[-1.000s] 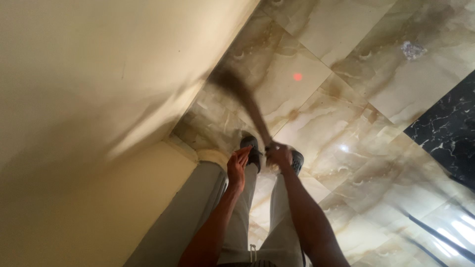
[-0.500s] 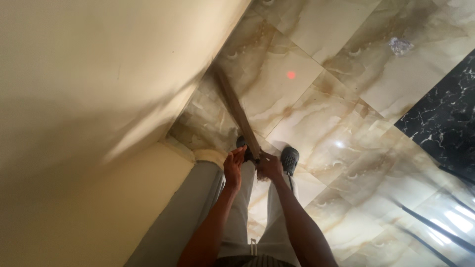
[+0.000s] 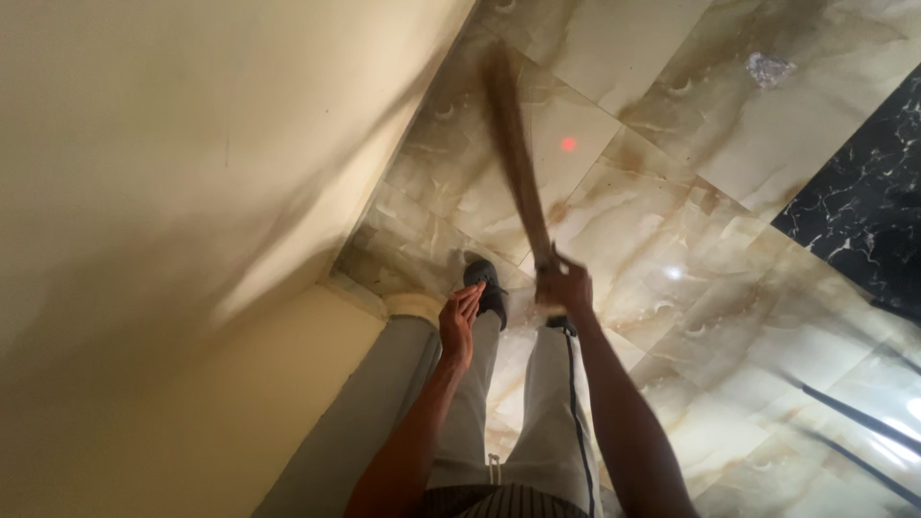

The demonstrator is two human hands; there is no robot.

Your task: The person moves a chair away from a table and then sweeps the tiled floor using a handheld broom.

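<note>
My left hand (image 3: 460, 324) hangs open, fingers loose, holding nothing, above my grey trousers (image 3: 460, 422). My right hand (image 3: 566, 288) is fisted round a broom (image 3: 513, 144), blurred. Since a moment ago the broom has swung from the wall (image 3: 192, 192) out across the marble floor (image 3: 672, 211), mid-stroke. A scrap (image 3: 770, 68) lies far off.

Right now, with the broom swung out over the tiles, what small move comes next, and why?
Probably draw the broom back toward the shoe, along the wall. The right hand grips its handle alone, the left hand hangs open, and the blurred head sits far out over the marble floor.
</note>
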